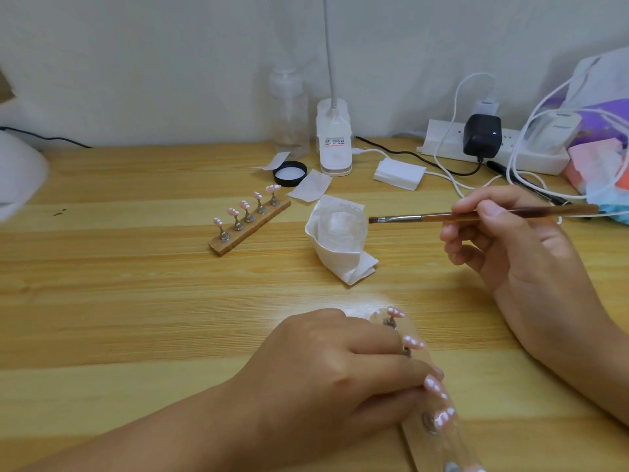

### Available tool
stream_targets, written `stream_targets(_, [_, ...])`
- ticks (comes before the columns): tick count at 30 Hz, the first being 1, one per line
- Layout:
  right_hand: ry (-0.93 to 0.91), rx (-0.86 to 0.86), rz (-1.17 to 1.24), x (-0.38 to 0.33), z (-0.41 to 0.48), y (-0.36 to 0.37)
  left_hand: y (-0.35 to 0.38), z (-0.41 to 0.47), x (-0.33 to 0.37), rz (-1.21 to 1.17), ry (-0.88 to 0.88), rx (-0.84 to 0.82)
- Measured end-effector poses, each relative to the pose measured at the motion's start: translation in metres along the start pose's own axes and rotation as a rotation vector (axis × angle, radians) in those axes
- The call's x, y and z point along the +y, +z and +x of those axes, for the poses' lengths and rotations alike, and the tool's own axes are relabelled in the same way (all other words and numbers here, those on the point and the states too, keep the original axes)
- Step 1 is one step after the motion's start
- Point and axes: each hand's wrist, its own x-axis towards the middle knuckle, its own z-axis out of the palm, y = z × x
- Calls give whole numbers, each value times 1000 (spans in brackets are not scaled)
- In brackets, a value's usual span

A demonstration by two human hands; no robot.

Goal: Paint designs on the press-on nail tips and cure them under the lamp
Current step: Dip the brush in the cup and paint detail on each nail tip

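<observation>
My left hand (335, 373) rests on a clear nail stand (439, 437) at the table's near edge, fingers laid across it between pink nail tips (413, 342) with white dots. My right hand (503, 240) pinches a thin brown brush (425, 218), held level, bristles pointing left toward a small clear glass cup (340, 226) wrapped in a white tissue. A second, wooden stand (250, 226) with several pink dotted tips lies farther back at centre. The white curing lamp (17, 178) shows partly at the left edge.
At the back stand a clear pump bottle (289, 110), a white desk-lamp base (335, 137), a black jar lid (290, 173), paper wipes (311, 189) and a wipe stack (399, 173). A power strip (442, 144) with chargers and white cables crowds the right rear.
</observation>
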Motion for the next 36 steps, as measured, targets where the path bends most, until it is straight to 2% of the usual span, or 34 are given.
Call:
stream_targets(4, [-11,0,1,0,-1,-1,-10,-2,-6,-554,-243,229])
stream_targets(8, [-2,-5,30,-1,-1,-2,-12,3,-25,-872,-670,526])
stream_targets(10, [-7,2,26,-1,-1,-2,-11,7,-34,-1020,-884,622])
stream_targets(12, [-23,17,12,-1,-2,-2,-10,9,-39,-1105,-966,679])
stream_targets(14, [-44,24,-3,0,-2,-2,-10,11,-39,-1179,-953,665])
stream_targets(19, [-76,6,-40,-2,-4,-1,-13,15,-38,-1380,-912,469])
stream_targets(24, [-74,-4,-63,-2,-5,0,-16,18,-41,-1513,-878,370])
stream_targets(29, [-73,-73,-131,-2,-6,3,-12,13,-43,-1481,-808,289])
stream_targets(36, [-90,-184,-314,-4,-13,9,-5,10,-38,-1253,-682,198])
